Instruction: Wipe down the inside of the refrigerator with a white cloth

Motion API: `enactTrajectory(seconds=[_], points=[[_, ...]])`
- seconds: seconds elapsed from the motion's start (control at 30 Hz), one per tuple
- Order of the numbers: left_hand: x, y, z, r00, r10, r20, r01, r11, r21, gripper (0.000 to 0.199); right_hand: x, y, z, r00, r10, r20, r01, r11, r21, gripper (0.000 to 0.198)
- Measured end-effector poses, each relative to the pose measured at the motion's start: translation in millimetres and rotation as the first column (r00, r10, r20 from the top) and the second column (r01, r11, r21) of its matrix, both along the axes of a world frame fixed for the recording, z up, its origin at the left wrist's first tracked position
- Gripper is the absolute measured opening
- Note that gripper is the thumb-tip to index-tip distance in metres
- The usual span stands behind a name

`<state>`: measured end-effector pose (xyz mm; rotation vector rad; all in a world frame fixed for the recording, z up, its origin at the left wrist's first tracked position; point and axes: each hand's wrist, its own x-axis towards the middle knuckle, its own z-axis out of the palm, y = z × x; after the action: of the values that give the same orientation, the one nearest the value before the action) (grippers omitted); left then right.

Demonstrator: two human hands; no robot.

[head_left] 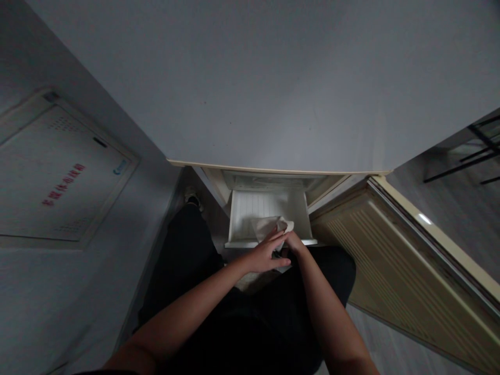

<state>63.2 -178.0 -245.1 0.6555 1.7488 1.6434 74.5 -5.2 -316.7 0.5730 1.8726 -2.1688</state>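
Note:
A white drawer [250, 208] is pulled out of a low fridge compartment in front of me. Over its front edge hangs a pale cloth [266, 225], bunched up at its right end. My right hand [294, 241] grips that bunched end, its fingers mostly hidden behind my left hand and the cloth. My left hand [267, 255] lies against the cloth and the right hand with its fingers stretched out and the thumb apart. Something dark shows between the two hands, too small to name.
The fridge door [390, 260] stands swung out at the right, close to my knee. A wall with a white panel [66, 177] bearing red lettering runs along the left. The fridge top [273, 104] spreads above the drawer. Dark metal legs [461, 166] stand at far right.

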Motion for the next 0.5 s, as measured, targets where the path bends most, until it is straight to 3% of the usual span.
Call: enactTrajectory(seconds=[0.27, 0.4, 0.5], points=[[10, 10, -5.4, 0.997, -0.071, -0.024, 0.072, 0.995, 0.071, 0.058, -20, 7, 4, 0.965, -0.25, -0.077, 0.252, 0.967, 0.025, 0.037], [13, 16, -14.1, 0.992, 0.097, 0.078, -0.102, 0.992, 0.068, 0.06, -18, 7, 1, 0.961, -0.247, -0.121, 0.247, 0.969, -0.012, 0.043], [13, 19, -21.3, 0.968, 0.201, 0.147, -0.212, 0.975, 0.062, 0.065, -16, 7, -1, 0.969, -0.233, -0.085, 0.237, 0.971, 0.029, 0.046]])
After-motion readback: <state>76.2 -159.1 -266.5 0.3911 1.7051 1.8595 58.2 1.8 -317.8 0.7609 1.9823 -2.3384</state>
